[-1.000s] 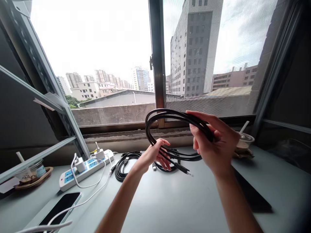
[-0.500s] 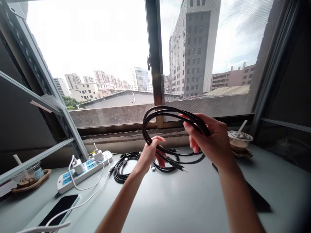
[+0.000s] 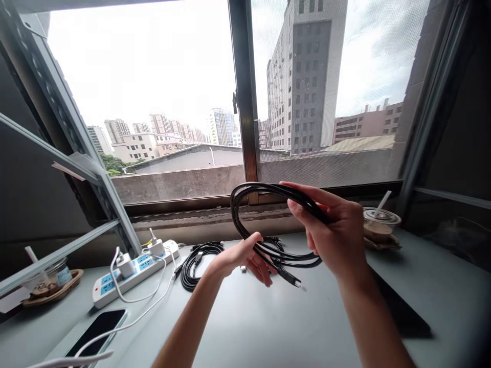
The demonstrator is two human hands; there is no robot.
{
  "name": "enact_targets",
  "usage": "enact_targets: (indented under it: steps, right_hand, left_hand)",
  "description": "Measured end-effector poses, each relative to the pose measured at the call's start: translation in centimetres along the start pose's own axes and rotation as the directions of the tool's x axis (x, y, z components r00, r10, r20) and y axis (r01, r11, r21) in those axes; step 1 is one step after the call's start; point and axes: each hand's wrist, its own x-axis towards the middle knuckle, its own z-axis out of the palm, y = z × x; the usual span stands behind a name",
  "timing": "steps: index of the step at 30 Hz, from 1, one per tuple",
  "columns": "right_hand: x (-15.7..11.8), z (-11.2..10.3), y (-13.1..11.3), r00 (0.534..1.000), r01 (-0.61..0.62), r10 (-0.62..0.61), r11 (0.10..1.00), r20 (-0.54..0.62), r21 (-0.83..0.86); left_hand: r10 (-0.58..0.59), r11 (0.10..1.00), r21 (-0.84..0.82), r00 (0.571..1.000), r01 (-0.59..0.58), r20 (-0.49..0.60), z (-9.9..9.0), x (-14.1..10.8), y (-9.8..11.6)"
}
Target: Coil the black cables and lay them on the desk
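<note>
A black cable (image 3: 240,204), looped into a coil, hangs in the air above the desk between my hands. My right hand (image 3: 337,225) is closed round the coil's right side, thumb in front and fingers behind. At the lower left of the coil, my left hand (image 3: 249,258) pinches the strands between thumb and forefinger, its other fingers loosely stretched below. One cable end with a black connector (image 3: 289,277) and a light tip sticks out to the lower right of my left hand. Behind the hands, a second coiled black cable (image 3: 187,276) lies on the desk, and another coil shows partly.
A white power strip (image 3: 134,273) with plugged-in chargers and white cords stands left. Nearer lies a phone (image 3: 95,335). A cup in a carrier (image 3: 57,286) sits far left, a lidded drink cup (image 3: 381,220) at right. A flat black object (image 3: 402,312) lies under my right forearm.
Both hands and the held coil have come down a little. My left hand has shifted right and turned flatter, and the coil looks narrower.
</note>
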Motion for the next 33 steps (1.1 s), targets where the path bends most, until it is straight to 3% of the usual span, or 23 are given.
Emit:
enact_targets:
  steps: [3, 5, 8, 12, 16, 19, 21, 23, 26, 29, 33]
  right_hand:
    - [-0.4, 0.1, 0.0, 0.994, 0.105, -0.105, 0.994, 0.039, 0.005]
    - [-0.6, 0.1, 0.2, 0.986, 0.165, -0.165, 0.986, 0.036, 0.008]
    - [-0.5, 0.3, 0.8, 0.975, 0.223, -0.221, 0.973, -0.026, 0.055]
    - [0.2, 1.0, 2.7, 0.959, 0.272, -0.245, 0.935, -0.141, 0.229]
    - [1.5, 2.1, 5.4, 0.967, 0.187, -0.088, 0.882, -0.237, 0.432]
    - [2.3, 2.3, 6.5, 0.985, -0.036, 0.116, 0.862, -0.128, 0.505]
    - [2.7, 2.2, 6.6, 0.98, -0.158, 0.194, 0.897, -0.047, 0.414]
    - [2.9, 1.9, 6.5, 0.984, -0.149, 0.166, 0.967, -0.066, 0.208]
    - [2.8, 1.4, 6.2, 0.995, 0.004, -0.012, 0.997, -0.097, -0.079]
    - [2.7, 1.1, 6.1, 0.99, 0.139, -0.13, 0.977, 0.064, -0.164]
    - [2.6, 1.0, 6.4, 0.936, 0.3, -0.249, 0.934, 0.249, -0.194]
  left_hand:
    - [0.036, 0.998, 0.048, 0.991, -0.042, 0.129, -0.6, -0.1, -0.3]
    - [0.057, 0.998, 0.031, 0.989, -0.061, 0.137, -0.9, 0.0, -0.4]
    - [0.201, 0.975, -0.093, 0.979, -0.202, -0.018, -0.8, 0.2, -0.1]
    - [0.326, 0.891, -0.203, 0.882, -0.407, -0.34, -0.3, 0.4, 0.8]
    - [0.405, 0.817, -0.184, 0.771, -0.546, -0.491, -0.4, -0.1, 1.5]
    - [0.465, 0.796, -0.126, 0.731, -0.593, -0.499, -0.6, -0.8, 1.7]
    - [0.474, 0.8, -0.098, 0.723, -0.592, -0.502, -0.7, -1.2, 1.8]
    - [0.469, 0.814, -0.067, 0.72, -0.577, -0.512, -0.8, -1.5, 1.9]
    - [0.451, 0.854, 0.008, 0.733, -0.52, -0.51, -1.0, -1.9, 2.0]
    - [0.415, 0.89, 0.053, 0.758, -0.452, -0.502, -1.2, -2.1, 1.9]
    - [0.368, 0.904, -0.008, 0.789, -0.427, -0.493, -1.4, -2.4, 2.0]
